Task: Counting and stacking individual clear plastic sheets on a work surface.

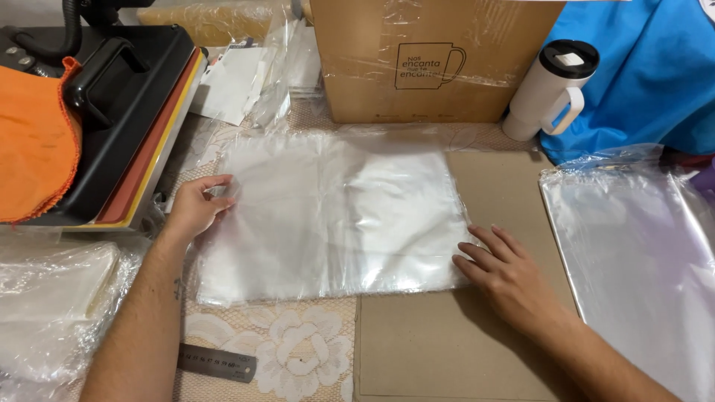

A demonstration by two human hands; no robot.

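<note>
Head view: clear, flat plastic bag lies on the lace tablecloth, overlapping the brown cardboard sheet.
Left hand: fingers loosely curled, touching its left edge.
Right hand: flat open, fingertips pressing its right edge.
Risk: slick film may slide or crease under uneven pressure.

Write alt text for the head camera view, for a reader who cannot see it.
Two bare hands press flat on a clear plastic bag: the left hand at its left edge, the right hand at its right edge, over a cardboard sheet. Around them are a heat press, a cardboard box, a white mug and a metal ruler.
</note>
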